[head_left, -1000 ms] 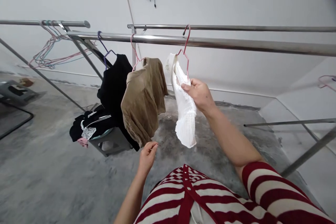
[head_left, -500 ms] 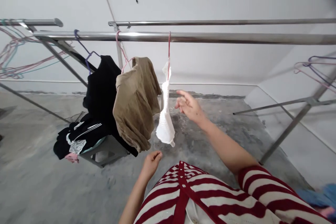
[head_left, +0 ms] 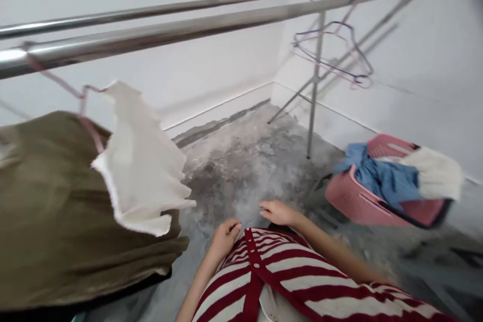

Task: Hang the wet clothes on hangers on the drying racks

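Note:
My left hand is held low in front of my striped cardigan, its fingers curled in with nothing visible in them. Close by on the right, my right hand hovers at waist height, fingers loosely bent and apart, holding nothing. Neither hand touches a garment. To the left, a white top hangs on a pink hanger hooked over the metal rail. Just behind it hangs an olive-brown garment, cut off by the left edge, with something black showing below it.
On the right stands a pink basket with blue cloth and cream cloth in it. A purple hanger dangles with pink ones near the rail's far end. The rack's leg meets the concrete floor by the wall.
My view has swung right, bringing the pink basket into sight and shifting the hanging clothes left. My right hand has dropped from beside the white top to my waist.

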